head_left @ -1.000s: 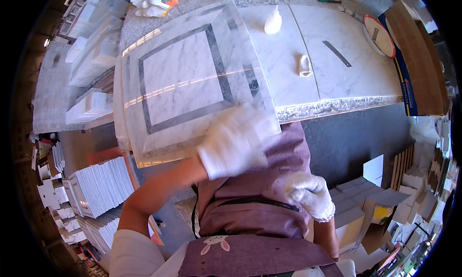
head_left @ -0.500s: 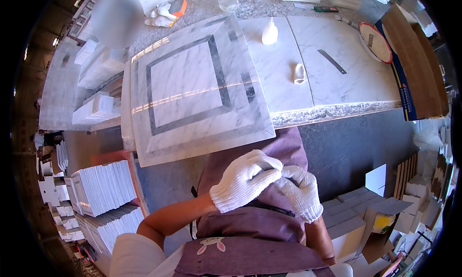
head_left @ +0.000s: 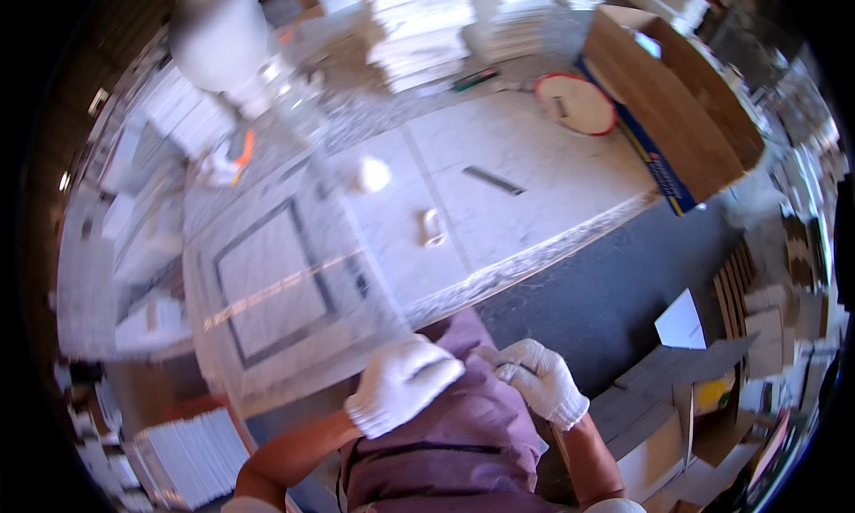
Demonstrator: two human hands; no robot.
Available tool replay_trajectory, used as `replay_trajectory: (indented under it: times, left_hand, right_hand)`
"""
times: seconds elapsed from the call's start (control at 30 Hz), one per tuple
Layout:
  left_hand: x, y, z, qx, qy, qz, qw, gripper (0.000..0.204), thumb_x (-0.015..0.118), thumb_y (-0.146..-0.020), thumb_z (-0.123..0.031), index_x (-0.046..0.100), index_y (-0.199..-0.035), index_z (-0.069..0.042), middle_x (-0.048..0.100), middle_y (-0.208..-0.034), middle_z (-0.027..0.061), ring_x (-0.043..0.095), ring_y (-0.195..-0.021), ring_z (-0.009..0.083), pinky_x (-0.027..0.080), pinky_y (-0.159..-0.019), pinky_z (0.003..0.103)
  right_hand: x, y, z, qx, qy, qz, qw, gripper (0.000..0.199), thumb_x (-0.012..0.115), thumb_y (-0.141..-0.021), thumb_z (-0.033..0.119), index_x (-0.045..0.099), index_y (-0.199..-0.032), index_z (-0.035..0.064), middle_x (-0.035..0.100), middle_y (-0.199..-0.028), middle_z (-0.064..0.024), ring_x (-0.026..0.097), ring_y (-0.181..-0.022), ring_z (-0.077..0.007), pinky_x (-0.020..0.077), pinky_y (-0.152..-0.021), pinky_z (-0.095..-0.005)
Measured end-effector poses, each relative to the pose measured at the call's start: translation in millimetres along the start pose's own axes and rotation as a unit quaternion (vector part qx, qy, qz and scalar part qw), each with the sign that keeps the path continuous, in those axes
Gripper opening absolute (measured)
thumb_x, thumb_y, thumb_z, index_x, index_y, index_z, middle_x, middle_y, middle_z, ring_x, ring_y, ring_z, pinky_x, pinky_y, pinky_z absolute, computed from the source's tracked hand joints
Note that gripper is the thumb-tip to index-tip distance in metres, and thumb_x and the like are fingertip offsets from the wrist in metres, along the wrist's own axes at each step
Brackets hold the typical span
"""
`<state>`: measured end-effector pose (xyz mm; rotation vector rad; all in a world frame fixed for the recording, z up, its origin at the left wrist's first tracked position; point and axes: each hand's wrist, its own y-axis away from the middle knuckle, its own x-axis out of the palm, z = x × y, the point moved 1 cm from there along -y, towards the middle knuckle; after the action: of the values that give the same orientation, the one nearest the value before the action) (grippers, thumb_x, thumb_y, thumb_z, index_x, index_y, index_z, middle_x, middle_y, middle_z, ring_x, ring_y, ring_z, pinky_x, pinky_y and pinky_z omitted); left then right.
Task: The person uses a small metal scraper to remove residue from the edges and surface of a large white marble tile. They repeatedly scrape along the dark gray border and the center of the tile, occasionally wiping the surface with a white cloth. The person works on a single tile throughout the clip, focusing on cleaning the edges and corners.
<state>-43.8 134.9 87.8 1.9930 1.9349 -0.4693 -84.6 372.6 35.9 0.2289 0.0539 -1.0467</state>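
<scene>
Both hands wear white knitted gloves and hang apart in front of my mauve apron. My left hand is closed near the bench's front edge, its fingers pressed together; what they hold, if anything, is hidden. To its right, my right hand curls with thumb and fingertips pinched, and anything in them is too small to make out. Nearest the left hand lies a square marble panel with a dark grey inlaid frame, its front corner past the bench edge. A white squeeze bottle stands beyond the panel.
On the bench lie a metal ruler, a small white piece and a red-rimmed round tray. An open cardboard box stands at far right. Stacked tiles sit low left, grey cartons low right.
My hands, together half a second ago, have moved apart. The view has turned right, so the bench and panel appear further left and tilted.
</scene>
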Motion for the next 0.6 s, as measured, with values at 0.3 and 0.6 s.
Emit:
replay_trajectory:
  times: [0.3, 0.6]
  left_hand:
    - [-51, -71, 42, -0.085, -0.126, -0.052, 0.987, 0.025, 0.068, -0.098, -0.022, 0.07, -0.089, 0.001, 0.064, -0.071, 0.014, 0.063, -0.066, 0.0206, 0.051, -0.065, 0.037]
    - [-81, -121, 113, -0.033, -0.186, -0.309, 0.932, 0.057, 0.073, -0.09, -0.005, 0.049, -0.141, -0.002, 0.057, -0.128, 0.0137, 0.058, -0.113, 0.0255, 0.047, -0.1, 0.038]
  right_hand:
    - [-141, -88, 39, -0.005, -0.042, -0.286, 0.957, 0.03, 0.061, -0.099, 0.008, 0.069, -0.126, -0.0028, 0.06, -0.08, -0.0003, 0.053, -0.068, -0.0065, 0.0447, -0.059, -0.0235]
    - [-218, -214, 49, -0.045, 0.253, -0.388, 0.885, 0.03, 0.071, -0.095, 0.026, 0.076, -0.114, 0.0027, 0.075, -0.095, -0.014, 0.069, -0.08, -0.0227, 0.0526, -0.078, -0.032]
